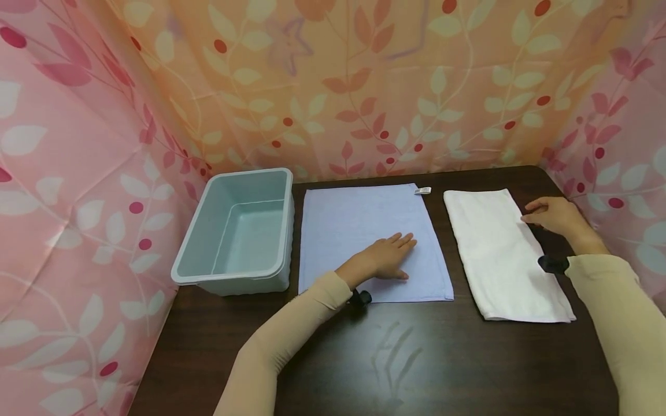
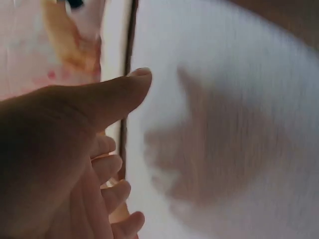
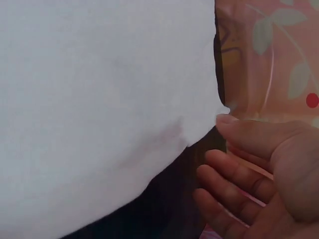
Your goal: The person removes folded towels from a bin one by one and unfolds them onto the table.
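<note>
A light blue cloth [image 1: 354, 214] lies flat and spread on the dark table. Over its lower right part is my left hand [image 1: 385, 258], palm down with fingers stretched out; its shadow falls on the cloth in the left wrist view. The left thumb [image 2: 124, 94] stands apart from the loosely bent fingers. To the right is a white towel [image 1: 496, 260], laid as a long rectangle. My right hand [image 1: 557, 218] is at the towel's right edge, near the far corner. In the right wrist view its thumb tip overlaps that edge, and the other fingers [image 3: 239, 174] are loosely curled.
A grey-blue plastic basin [image 1: 255, 240] stands on the table left of the blue cloth. A small white tag [image 1: 422, 190] sticks out from the cloth's far right corner. Floral curtains [image 1: 364, 86] enclose the back and both sides. Faint streaks mark the front of the table [image 1: 468, 370].
</note>
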`<state>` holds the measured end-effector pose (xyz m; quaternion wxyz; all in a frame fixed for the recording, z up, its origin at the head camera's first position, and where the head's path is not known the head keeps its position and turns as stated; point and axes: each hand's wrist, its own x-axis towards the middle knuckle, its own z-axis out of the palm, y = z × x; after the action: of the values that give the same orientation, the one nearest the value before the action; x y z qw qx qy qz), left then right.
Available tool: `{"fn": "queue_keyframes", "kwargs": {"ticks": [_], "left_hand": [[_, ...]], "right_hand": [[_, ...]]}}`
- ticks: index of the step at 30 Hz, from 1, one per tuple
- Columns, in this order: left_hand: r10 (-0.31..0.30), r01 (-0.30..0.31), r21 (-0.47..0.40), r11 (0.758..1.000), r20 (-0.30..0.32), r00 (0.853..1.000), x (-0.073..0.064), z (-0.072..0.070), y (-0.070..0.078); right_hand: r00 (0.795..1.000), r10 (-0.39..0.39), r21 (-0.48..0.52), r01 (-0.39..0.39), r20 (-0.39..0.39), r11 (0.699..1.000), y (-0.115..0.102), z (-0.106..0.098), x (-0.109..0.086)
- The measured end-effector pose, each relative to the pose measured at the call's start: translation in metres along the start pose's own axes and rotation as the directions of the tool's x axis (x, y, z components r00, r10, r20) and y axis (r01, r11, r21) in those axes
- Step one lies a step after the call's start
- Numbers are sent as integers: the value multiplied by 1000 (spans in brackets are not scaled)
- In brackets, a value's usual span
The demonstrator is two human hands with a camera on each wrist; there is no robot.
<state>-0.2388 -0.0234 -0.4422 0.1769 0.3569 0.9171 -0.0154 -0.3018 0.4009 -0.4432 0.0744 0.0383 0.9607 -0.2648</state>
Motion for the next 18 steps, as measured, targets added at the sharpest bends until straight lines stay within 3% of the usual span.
{"fn": "queue_keyframes", "kwargs": {"ticks": [3, 6, 12, 18], "left_hand": [[70, -70, 12, 997, 1, 998, -7, 4, 9], [95, -95, 12, 995, 11, 995, -13, 10, 14], [116, -117, 6, 993, 30, 993, -21, 19, 16], [148, -148, 17, 989, 7, 989, -25, 25, 13]], "right_hand": [[994, -47, 30, 50, -101, 998, -11, 4, 11], [984, -64, 37, 71, -169, 997, -19, 8, 22], [973, -36, 75, 54, -230, 996, -20, 13, 37], [960, 17, 107, 13, -278, 994, -16, 20, 43]]}}
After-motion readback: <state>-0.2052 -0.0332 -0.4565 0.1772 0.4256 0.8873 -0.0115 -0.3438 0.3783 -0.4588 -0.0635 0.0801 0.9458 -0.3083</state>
